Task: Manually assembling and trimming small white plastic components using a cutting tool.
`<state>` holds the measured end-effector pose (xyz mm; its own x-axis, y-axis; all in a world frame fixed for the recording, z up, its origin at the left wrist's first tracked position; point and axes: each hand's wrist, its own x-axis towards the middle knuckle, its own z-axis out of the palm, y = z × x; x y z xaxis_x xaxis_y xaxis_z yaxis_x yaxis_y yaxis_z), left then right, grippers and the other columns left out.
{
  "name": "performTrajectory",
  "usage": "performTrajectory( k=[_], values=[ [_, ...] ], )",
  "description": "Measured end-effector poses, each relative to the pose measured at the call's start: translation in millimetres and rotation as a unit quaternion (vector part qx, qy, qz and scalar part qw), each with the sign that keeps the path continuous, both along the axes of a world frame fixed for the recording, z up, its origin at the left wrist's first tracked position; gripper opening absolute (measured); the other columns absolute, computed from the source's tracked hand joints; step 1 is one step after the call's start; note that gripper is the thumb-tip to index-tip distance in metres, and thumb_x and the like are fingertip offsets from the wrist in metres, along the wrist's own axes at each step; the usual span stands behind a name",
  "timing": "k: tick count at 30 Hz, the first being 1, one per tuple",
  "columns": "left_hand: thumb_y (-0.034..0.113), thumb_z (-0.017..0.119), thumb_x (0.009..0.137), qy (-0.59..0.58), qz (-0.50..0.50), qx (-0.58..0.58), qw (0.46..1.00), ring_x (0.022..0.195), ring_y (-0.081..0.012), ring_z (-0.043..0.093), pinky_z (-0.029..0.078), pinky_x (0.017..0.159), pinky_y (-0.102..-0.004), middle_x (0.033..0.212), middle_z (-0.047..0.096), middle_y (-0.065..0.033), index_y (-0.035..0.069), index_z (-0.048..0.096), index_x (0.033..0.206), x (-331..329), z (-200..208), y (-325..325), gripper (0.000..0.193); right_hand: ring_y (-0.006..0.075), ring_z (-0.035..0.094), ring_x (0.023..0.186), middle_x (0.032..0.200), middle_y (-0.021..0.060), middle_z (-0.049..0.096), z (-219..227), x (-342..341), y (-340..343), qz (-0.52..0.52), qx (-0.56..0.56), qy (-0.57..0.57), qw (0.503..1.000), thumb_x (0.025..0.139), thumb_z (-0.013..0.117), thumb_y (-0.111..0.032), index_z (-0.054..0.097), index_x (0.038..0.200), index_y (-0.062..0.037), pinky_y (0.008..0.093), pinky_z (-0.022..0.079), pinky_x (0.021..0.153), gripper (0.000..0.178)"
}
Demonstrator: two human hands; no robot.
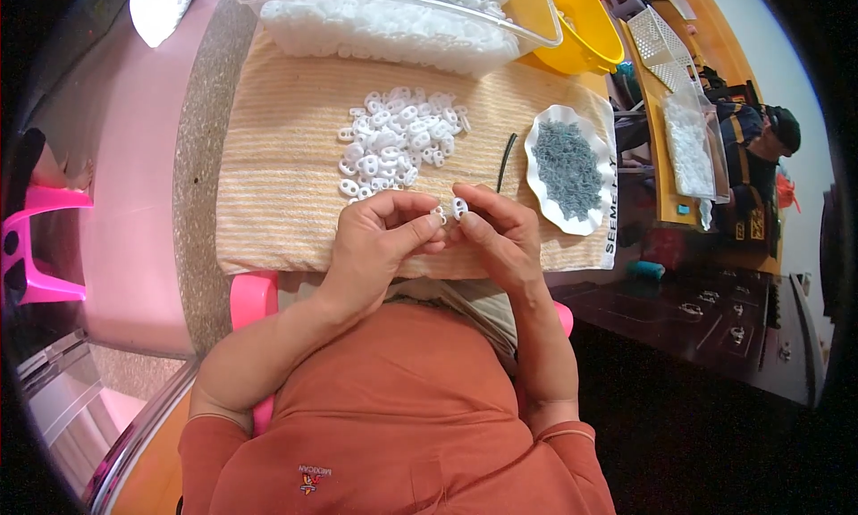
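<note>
Close together over the near edge of a striped towel, both hands are pinched on small white plastic parts. My left hand (380,238) holds a small white part (440,215) between thumb and forefinger; its shape is mostly hidden. Between the thumb and forefinger of my right hand (508,242) is a white oval two-hole plastic part (460,208). Just beyond the hands lies a loose pile of similar two-hole parts (393,140). A thin dark stick (507,162) rests to the right of the pile. Small grey-green pieces (569,168) fill a scalloped white plate (539,192) further right.
A clear plastic bin (541,34) heaped with white parts stands at the towel's (277,158) far side, beside a yellow bowl (594,46). At right, another person (751,158) sits by a table with a clear tray (715,171) of white parts. A pink stool (54,247) stands left.
</note>
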<state>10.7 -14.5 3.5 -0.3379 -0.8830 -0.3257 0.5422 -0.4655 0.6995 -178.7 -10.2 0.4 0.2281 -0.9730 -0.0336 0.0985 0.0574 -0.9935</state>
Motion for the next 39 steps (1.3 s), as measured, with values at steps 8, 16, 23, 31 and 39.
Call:
performTrajectory(
  k=[8, 16, 23, 31, 39],
  values=[
    [0.005, 0.064, 0.087, 0.000, -0.006, 0.022, 1.000, 0.078, -0.0123, 0.064, 0.055, 0.072, -0.0239, 0.089, 0.067, -0.0087, -0.004, 0.062, 0.102, 3, 2, 0, 0.017, 0.0128, 0.061, 0.081, 0.104, 0.0102, 0.061, 6, 3, 0, -0.008, 0.023, -0.002, 1.000, 0.090, 0.059, -0.003, 0.056, 0.122, 0.0051, 0.0240, 0.050, 0.073, 0.033],
    [0.004, 0.063, 0.088, 0.005, -0.005, 0.033, 0.999, 0.077, -0.0118, 0.064, 0.055, 0.071, -0.0235, 0.088, 0.067, -0.0076, -0.002, 0.062, 0.102, 1, 0, 0, 0.016, 0.0141, 0.062, 0.085, 0.103, 0.0092, 0.058, 11, 4, -1, -0.007, 0.019, 0.012, 1.000, 0.089, 0.058, 0.000, 0.058, 0.118, 0.0054, 0.0245, 0.052, 0.074, 0.030],
    [0.004, 0.063, 0.087, 0.000, -0.007, 0.039, 0.999, 0.075, -0.0112, 0.065, 0.055, 0.069, -0.0231, 0.087, 0.067, -0.0068, 0.000, 0.062, 0.102, 1, 0, -1, 0.015, 0.0138, 0.062, 0.084, 0.102, 0.0091, 0.058, 13, 5, -1, -0.007, 0.019, -0.002, 1.000, 0.089, 0.059, -0.001, 0.059, 0.117, 0.0051, 0.0247, 0.051, 0.075, 0.029],
    [0.005, 0.064, 0.087, 0.003, -0.011, 0.044, 0.999, 0.075, -0.0114, 0.064, 0.054, 0.070, -0.0231, 0.088, 0.067, -0.0076, -0.001, 0.062, 0.102, 2, 1, -1, 0.016, 0.0128, 0.059, 0.082, 0.108, 0.0116, 0.058, 6, 3, -2, -0.001, -0.006, 0.013, 1.000, 0.088, 0.061, 0.000, 0.059, 0.118, 0.0063, 0.0236, 0.050, 0.070, 0.030],
    [0.005, 0.063, 0.087, -0.002, -0.013, 0.042, 0.999, 0.074, -0.0109, 0.065, 0.055, 0.069, -0.0226, 0.087, 0.066, -0.0062, 0.001, 0.063, 0.102, 2, 1, 0, 0.015, 0.0139, 0.059, 0.086, 0.103, 0.0101, 0.058, 10, 4, -1, 0.004, 0.023, 0.003, 1.000, 0.088, 0.061, -0.001, 0.059, 0.117, 0.0056, 0.0238, 0.049, 0.074, 0.030]
  ],
)
